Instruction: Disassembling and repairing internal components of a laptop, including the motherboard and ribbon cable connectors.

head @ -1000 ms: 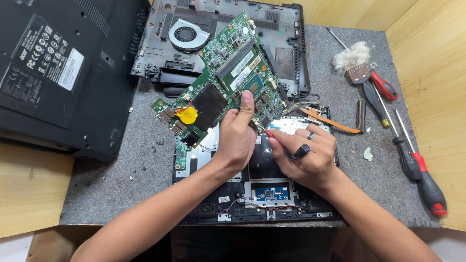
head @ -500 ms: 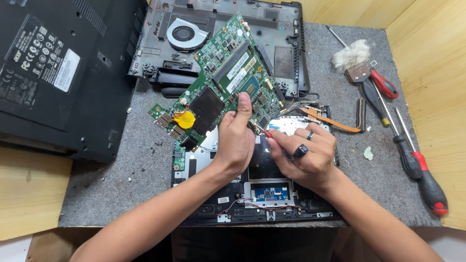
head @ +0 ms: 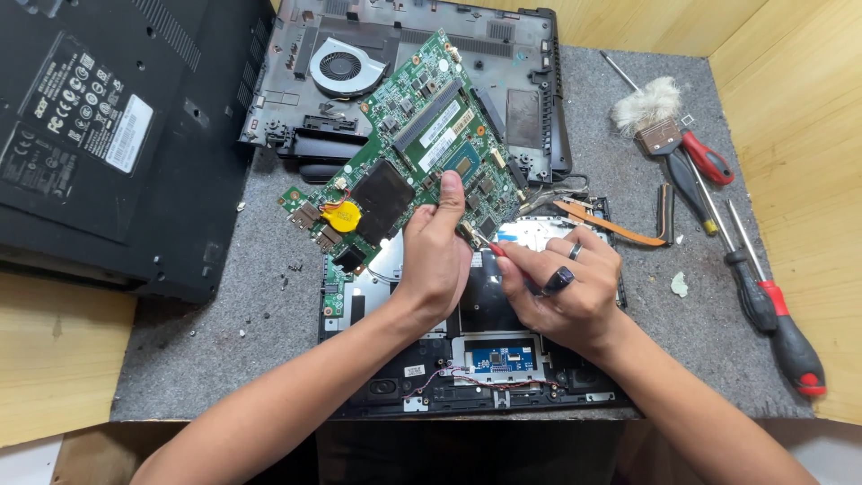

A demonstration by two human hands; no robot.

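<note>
The left hand [head: 437,260] holds a green circuit board [head: 409,153], its grip pinched on the board's lower edge with the thumb pressed flat on the upper face. The board is tilted, raised above an opened laptop base [head: 467,359] that lies on a grey felt mat [head: 224,332] covering the tabletop [head: 54,359]. A yellow coin cell [head: 342,216] sits on the board's lower left part, next to a black square pad [head: 383,195].

The right hand [head: 564,289] rests over the laptop base just beside the left hand, its grip closed around a small tool with a red tip [head: 496,250]; the tip meets the board's lower edge near the left thumb. A dark ring [head: 558,280] is on one finger.

Behind the board lies a grey bottom cover with a round fan [head: 339,67]. A black laptop lid [head: 108,135] lies at the far left. An orange flat cable [head: 602,224] lies right of the board. On the right of the mat are a brush [head: 648,110], a red-handled screwdriver [head: 786,337] and a black-handled screwdriver [head: 741,278], well apart from both hands.
</note>
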